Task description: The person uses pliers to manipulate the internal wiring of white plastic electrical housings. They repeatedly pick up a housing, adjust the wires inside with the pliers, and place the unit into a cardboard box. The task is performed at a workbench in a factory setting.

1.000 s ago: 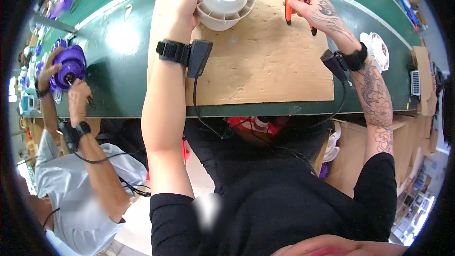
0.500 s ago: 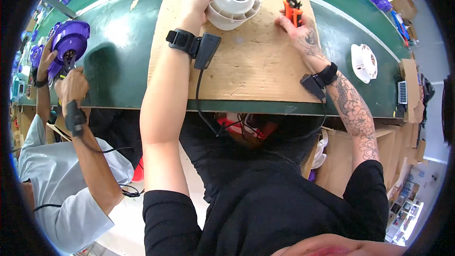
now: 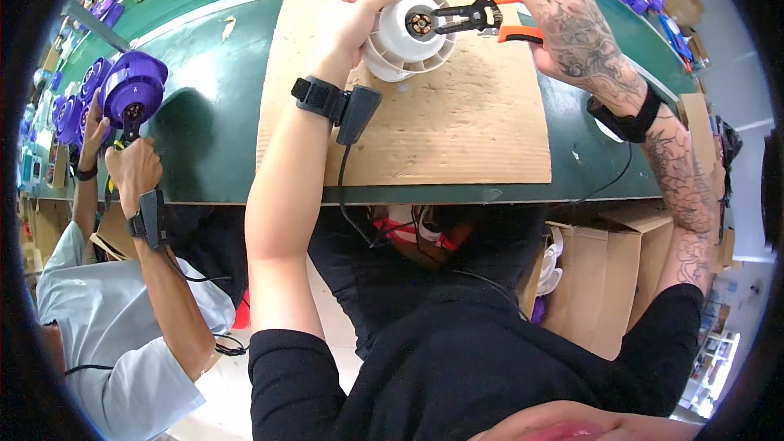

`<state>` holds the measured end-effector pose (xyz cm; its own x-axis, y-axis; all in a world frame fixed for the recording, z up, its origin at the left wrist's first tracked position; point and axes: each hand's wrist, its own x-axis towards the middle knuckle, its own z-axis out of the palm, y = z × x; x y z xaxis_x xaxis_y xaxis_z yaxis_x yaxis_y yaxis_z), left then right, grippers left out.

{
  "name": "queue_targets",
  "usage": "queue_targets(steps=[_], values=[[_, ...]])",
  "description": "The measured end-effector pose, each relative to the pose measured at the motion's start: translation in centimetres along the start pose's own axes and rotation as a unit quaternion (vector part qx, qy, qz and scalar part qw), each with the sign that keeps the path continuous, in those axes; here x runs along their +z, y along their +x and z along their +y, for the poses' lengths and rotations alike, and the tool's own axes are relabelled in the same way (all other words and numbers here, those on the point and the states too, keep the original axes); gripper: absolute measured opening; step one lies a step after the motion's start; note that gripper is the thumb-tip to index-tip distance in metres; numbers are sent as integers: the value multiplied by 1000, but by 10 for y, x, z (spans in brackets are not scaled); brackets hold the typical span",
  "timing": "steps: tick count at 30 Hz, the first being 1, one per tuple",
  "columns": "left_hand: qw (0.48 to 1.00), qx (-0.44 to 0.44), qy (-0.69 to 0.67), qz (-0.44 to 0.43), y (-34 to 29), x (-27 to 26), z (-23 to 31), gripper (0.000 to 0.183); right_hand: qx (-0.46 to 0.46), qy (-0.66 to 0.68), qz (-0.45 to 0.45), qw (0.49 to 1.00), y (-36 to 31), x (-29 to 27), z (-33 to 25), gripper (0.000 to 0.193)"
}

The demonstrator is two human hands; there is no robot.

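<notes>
The white fan housing (image 3: 406,33) stands on the cardboard sheet (image 3: 457,126) that covers part of the green bench (image 3: 204,139); in its open round well sits a small metal motor hub (image 3: 420,23). The left hand (image 3: 347,20) cups the housing's left side, fingers (image 3: 371,0) curled over the ribbed rim and pressed against it. The right hand (image 3: 572,20) is wrapped tight around the orange handles of the pliers (image 3: 482,18), whose dark tips reach left from those fingers to the hub. Well left of both hands, a co-worker's hand (image 3: 131,167) works at a purple fan housing (image 3: 131,94).
</notes>
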<state>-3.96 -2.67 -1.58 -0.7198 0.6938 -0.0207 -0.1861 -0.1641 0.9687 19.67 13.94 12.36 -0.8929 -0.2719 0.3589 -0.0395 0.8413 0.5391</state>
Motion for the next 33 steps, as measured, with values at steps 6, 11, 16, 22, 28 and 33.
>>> queue_targets(steps=[6,11,16,22,28,33], values=[[998,-3,-54,17,-9,14,-3,41,-20,-55,-132,989,37,-47,-25,54],[998,5,-55,35,-8,12,-6,39,-28,-93,-125,987,43,-36,-32,55],[997,8,-55,54,-10,13,-3,38,-15,-94,-193,976,55,-47,-41,64],[996,22,-53,69,-14,16,0,38,-32,-139,-173,975,54,-35,-41,76],[994,41,-48,90,-13,17,-3,39,-31,-125,-270,954,68,-55,-49,72],[988,101,-1,116,-17,22,-3,44,-33,-140,-241,960,53,-39,-43,70]])
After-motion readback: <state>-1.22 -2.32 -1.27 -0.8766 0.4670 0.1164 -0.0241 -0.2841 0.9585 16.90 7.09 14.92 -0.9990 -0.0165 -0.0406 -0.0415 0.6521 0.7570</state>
